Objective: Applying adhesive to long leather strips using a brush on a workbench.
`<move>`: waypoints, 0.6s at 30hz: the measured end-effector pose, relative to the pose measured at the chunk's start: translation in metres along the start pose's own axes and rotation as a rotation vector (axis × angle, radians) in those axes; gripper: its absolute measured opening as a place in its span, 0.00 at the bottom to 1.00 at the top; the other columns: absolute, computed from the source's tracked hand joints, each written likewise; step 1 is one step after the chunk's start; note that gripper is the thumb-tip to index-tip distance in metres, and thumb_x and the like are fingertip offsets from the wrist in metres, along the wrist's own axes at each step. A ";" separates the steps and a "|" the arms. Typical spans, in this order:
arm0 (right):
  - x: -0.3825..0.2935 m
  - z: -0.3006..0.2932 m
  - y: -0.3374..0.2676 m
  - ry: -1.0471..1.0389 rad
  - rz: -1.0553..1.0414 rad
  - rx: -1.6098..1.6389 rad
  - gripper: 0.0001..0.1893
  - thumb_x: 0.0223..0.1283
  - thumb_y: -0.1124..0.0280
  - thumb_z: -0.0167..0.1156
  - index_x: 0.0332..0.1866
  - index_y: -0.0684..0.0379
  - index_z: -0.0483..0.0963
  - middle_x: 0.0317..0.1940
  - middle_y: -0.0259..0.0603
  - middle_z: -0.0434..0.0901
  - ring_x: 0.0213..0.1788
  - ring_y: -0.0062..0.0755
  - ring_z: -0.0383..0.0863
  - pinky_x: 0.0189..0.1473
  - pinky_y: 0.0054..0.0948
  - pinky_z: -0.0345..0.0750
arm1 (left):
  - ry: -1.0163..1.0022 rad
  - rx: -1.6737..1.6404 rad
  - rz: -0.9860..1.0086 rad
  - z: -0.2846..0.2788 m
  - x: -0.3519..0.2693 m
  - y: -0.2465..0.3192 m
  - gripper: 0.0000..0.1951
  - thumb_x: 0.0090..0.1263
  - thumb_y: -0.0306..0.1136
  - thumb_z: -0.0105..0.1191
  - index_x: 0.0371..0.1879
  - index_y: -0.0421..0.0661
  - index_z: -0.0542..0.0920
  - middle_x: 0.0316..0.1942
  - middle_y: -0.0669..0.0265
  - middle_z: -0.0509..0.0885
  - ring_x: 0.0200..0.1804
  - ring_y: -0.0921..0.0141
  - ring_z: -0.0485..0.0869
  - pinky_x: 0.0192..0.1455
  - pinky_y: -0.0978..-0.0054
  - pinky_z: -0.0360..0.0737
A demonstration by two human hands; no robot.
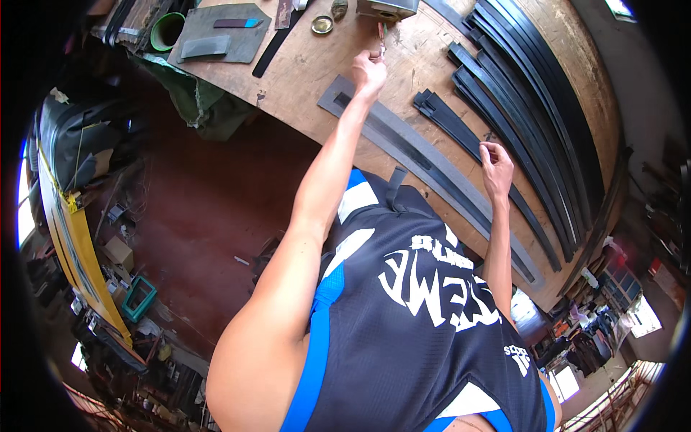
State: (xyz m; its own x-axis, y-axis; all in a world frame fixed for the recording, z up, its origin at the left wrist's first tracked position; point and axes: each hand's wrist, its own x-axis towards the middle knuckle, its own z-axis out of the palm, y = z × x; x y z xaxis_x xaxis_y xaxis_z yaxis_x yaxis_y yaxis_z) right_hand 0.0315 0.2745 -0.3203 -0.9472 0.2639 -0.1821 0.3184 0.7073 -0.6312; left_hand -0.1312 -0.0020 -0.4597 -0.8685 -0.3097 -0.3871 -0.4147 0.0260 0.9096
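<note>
My left hand (pixel 370 69) reaches over the wooden table (pixel 302 81), its fingers closed on a thin brush-like tool (pixel 382 39). The tool's far end is at the lower edge of a metal box (pixel 387 8). My right hand (pixel 496 162) is above the table beside a narrow black strip (pixel 453 121), fingertips together; whether anything small is between them cannot be told. Nearest my body lies a long grey strip (pixel 410 135) with a dark band or slot along its middle. Beyond my right hand, several long black strips (pixel 518 108) lie in stacks.
At the upper left a grey board (pixel 245 40) bears a sharpening stone (pixel 206 47) and a dark flat tool (pixel 232 23). A small round dish (pixel 322 24) stands near the metal box. A green-rimmed tube (pixel 167 31) is by the table's left corner. Clutter lines the floor.
</note>
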 end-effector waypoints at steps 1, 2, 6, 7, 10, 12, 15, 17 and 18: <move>0.005 0.001 -0.005 -0.012 -0.012 -0.008 0.09 0.64 0.67 0.62 0.41 0.62 0.82 0.32 0.38 0.83 0.33 0.24 0.82 0.40 0.23 0.77 | -0.032 -0.125 -0.093 0.011 0.001 0.005 0.08 0.66 0.22 0.52 0.43 0.36 0.78 0.27 0.61 0.82 0.24 0.74 0.79 0.20 0.76 0.73; 0.009 0.002 -0.009 -0.029 -0.005 0.004 0.09 0.64 0.67 0.62 0.42 0.62 0.82 0.33 0.39 0.83 0.33 0.24 0.82 0.40 0.24 0.78 | -0.033 -0.128 -0.089 0.021 0.002 0.009 0.08 0.66 0.22 0.52 0.43 0.36 0.78 0.27 0.61 0.82 0.24 0.74 0.79 0.20 0.76 0.73; 0.021 0.010 -0.013 -0.069 0.005 0.061 0.10 0.64 0.67 0.61 0.42 0.62 0.82 0.35 0.40 0.84 0.35 0.25 0.84 0.41 0.25 0.79 | -0.047 -0.494 -0.314 0.046 -0.007 0.040 0.05 0.69 0.21 0.51 0.41 0.35 0.74 0.28 0.58 0.79 0.20 0.75 0.75 0.14 0.79 0.67; 0.024 0.012 -0.015 -0.072 0.000 0.065 0.10 0.64 0.67 0.61 0.42 0.62 0.82 0.35 0.40 0.84 0.35 0.25 0.84 0.41 0.25 0.79 | -0.043 -0.590 -0.343 0.047 -0.006 0.042 0.04 0.70 0.22 0.51 0.40 0.35 0.74 0.28 0.57 0.79 0.20 0.74 0.74 0.14 0.78 0.67; 0.032 0.017 -0.017 -0.133 -0.016 0.054 0.09 0.64 0.68 0.61 0.42 0.61 0.82 0.34 0.42 0.84 0.35 0.28 0.85 0.42 0.26 0.79 | -0.023 -0.687 -0.395 0.047 -0.014 0.051 0.02 0.69 0.22 0.50 0.34 0.37 0.73 0.25 0.60 0.78 0.16 0.76 0.71 0.11 0.79 0.64; 0.038 0.017 -0.020 -0.140 -0.033 0.056 0.09 0.64 0.68 0.61 0.42 0.62 0.82 0.34 0.42 0.84 0.35 0.28 0.85 0.42 0.27 0.79 | -0.048 -0.737 -0.407 0.039 -0.026 0.052 0.02 0.69 0.21 0.49 0.33 0.38 0.72 0.25 0.60 0.78 0.16 0.76 0.71 0.11 0.80 0.63; 0.051 0.019 -0.032 -0.160 -0.076 0.053 0.09 0.64 0.68 0.61 0.42 0.61 0.82 0.35 0.43 0.84 0.35 0.29 0.85 0.41 0.27 0.79 | -0.098 -0.763 -0.415 0.018 -0.029 0.046 0.03 0.69 0.21 0.49 0.39 0.36 0.74 0.28 0.57 0.79 0.20 0.74 0.73 0.15 0.79 0.66; 0.064 0.020 -0.044 -0.177 -0.102 0.044 0.09 0.64 0.68 0.61 0.42 0.61 0.82 0.35 0.43 0.84 0.35 0.29 0.85 0.41 0.28 0.79 | -0.047 -0.357 -0.206 0.008 -0.028 0.044 0.06 0.68 0.21 0.50 0.41 0.35 0.77 0.28 0.59 0.81 0.23 0.74 0.77 0.17 0.78 0.70; 0.074 0.023 -0.057 -0.173 -0.185 0.035 0.09 0.64 0.69 0.61 0.44 0.60 0.82 0.38 0.43 0.84 0.36 0.30 0.84 0.42 0.28 0.79 | 0.053 -0.108 -0.048 0.006 -0.016 0.033 0.07 0.63 0.24 0.53 0.37 0.37 0.82 0.31 0.58 0.84 0.25 0.67 0.82 0.27 0.70 0.78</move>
State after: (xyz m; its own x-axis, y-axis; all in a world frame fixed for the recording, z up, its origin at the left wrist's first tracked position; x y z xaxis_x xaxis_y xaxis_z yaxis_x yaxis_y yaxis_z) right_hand -0.0572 0.2391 -0.3151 -0.9825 0.0139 -0.1856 0.1405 0.7092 -0.6908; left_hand -0.1320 0.0094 -0.4245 -0.8315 -0.3578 -0.4250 -0.4214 -0.0922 0.9022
